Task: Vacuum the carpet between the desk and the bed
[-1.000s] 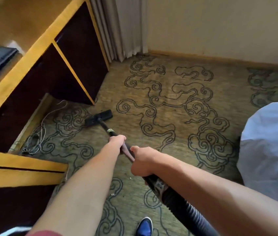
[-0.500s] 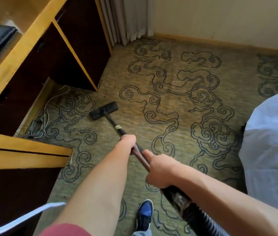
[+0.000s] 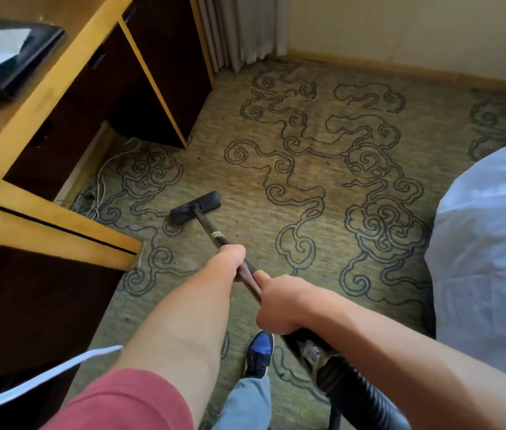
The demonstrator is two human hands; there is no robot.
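A black vacuum floor head [image 3: 196,207] rests flat on the patterned green carpet [image 3: 307,187], just in front of the desk [image 3: 59,97]. Its dark wand [image 3: 214,234] runs back toward me. My left hand [image 3: 230,259] grips the wand higher up, and my right hand [image 3: 279,302] grips it lower, where it joins the black ribbed hose [image 3: 363,395]. The white-covered bed [image 3: 487,243] stands at the right.
White cables [image 3: 93,193] lie tangled under the desk's kneehole. A black folder with paper [image 3: 7,54] sits on the desk top. Curtains [image 3: 239,29] hang in the far corner. My blue shoe [image 3: 259,352] stands on the carpet below the hands.
The floor head has drawn back from under the desk's edge toward me and the open carpet. My view has tilted down, showing more of my leg and sleeve.
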